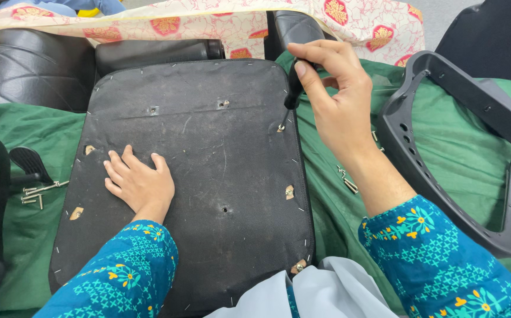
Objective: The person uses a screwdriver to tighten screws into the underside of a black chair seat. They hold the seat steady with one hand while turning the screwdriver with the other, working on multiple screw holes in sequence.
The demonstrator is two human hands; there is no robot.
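The left hand (138, 182) lies flat, fingers spread, on the near left of the upturned black seat base (208, 176), which rests on a green cloth (444, 118). Loose screws (37, 191) lie left of it. Farther right, the right hand (338, 97) pinches a black screwdriver (291, 94), tip at the base's right edge.

The seat base (208, 171) was black with pale staples around its edge. Under it lay a plain dark green cloth (444, 118). At twelve o'clock was a cream cloth (232, 23) with a pink floral print and red-and-gold medallions. The sleeves (438, 265) were teal with blue cross-stitch patterning and yellow-orange flowers. The armrest (444, 153) at three o'clock was dark grey. The screws (35, 191) at nine o'clock were silver.
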